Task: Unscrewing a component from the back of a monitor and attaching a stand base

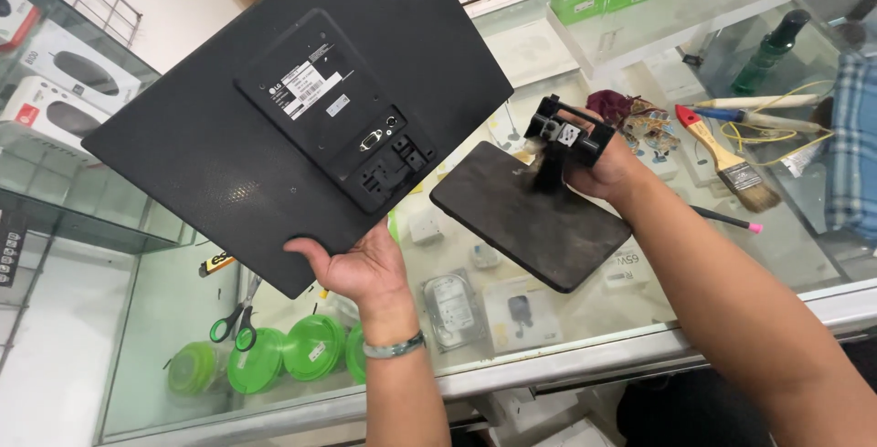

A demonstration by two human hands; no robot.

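Glass shop counter (639, 319) beneath both hands' monitor (228, 136).

We see a bright, evenly lit scene with soft, weak shadows. The glass counter top (639, 319) carries a pale, milky glare that washes out whatever lies beneath it. The centre is sharp; straight lines bow slightly toward the edges, and the far corners look softer.

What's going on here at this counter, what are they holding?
A person stands at a glass counter. The left hand holds a black monitor by its lower edge, back side up. The right hand grips the neck of a detached monitor stand, held apart from the monitor. A paintbrush and green-handled scissors lie on the counter.
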